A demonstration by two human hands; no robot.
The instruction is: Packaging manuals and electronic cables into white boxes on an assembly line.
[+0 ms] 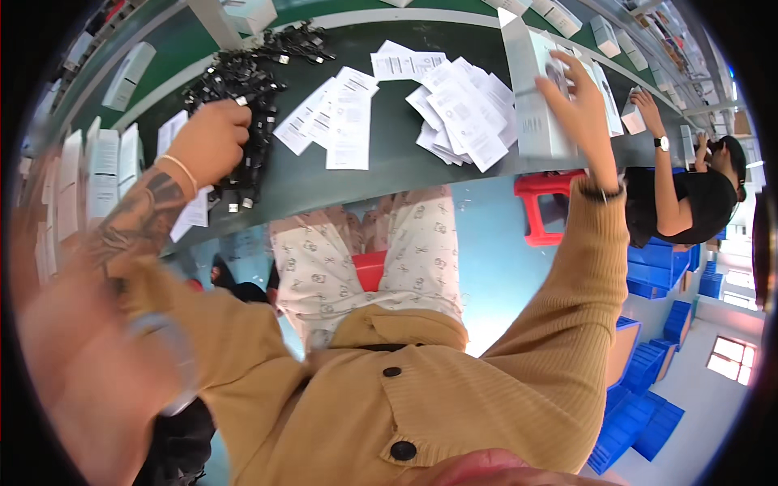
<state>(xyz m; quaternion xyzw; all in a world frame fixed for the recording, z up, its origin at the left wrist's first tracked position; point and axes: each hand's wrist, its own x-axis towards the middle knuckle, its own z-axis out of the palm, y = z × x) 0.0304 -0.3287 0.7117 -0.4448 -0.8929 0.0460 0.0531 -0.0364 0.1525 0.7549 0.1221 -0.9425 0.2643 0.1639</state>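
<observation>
My left hand (212,144) is over a heap of black USB cables (258,134) at the left of the dark green table. Its fingers are closed on a cable, with a plug showing at the fingertips. My right hand (585,104) reaches over an open white box (535,130) at the right, its flap standing up. The thumb and fingers are apart at the box's opening. Something dark shows between them, too hidden to name. Printed paper sheets lie between my hands, a loose pile (466,113) nearer the right and a few sheets (348,121) nearer the cables.
White boxes (104,170) stand at the left, and more line the far shelf (559,16). A blurred co-worker's arm with a watch (166,356) is close at my left. Another person (697,194) works at the right. A red stool (543,206) and blue bins (640,405) are beyond the table.
</observation>
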